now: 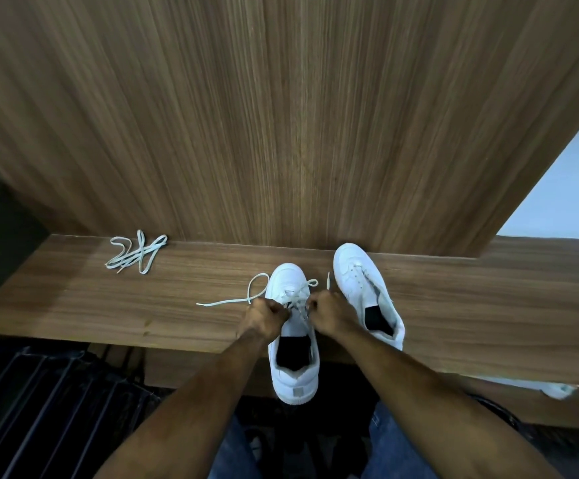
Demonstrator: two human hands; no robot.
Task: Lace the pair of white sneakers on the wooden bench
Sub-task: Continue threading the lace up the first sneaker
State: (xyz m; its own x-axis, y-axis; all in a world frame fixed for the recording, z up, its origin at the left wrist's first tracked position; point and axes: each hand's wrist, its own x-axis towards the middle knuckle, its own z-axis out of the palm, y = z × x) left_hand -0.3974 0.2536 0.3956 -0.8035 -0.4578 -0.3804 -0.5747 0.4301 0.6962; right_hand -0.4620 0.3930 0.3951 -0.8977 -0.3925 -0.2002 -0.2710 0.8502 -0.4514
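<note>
Hands (267,314) on sneaker (293,337) lace (243,299)

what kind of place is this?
Probably an indoor entryway or changing area: a long built-in wooden bench against a wood-grain wall panel, with dark slatted flooring below. Hard to say more.

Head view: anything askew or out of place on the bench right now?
One thing: the sneaker being laced sticks its heel out past the front edge of the wooden bench, so it could tip. The other sneaker sits angled and unlaced. The spare lace lies tangled far left.
</note>
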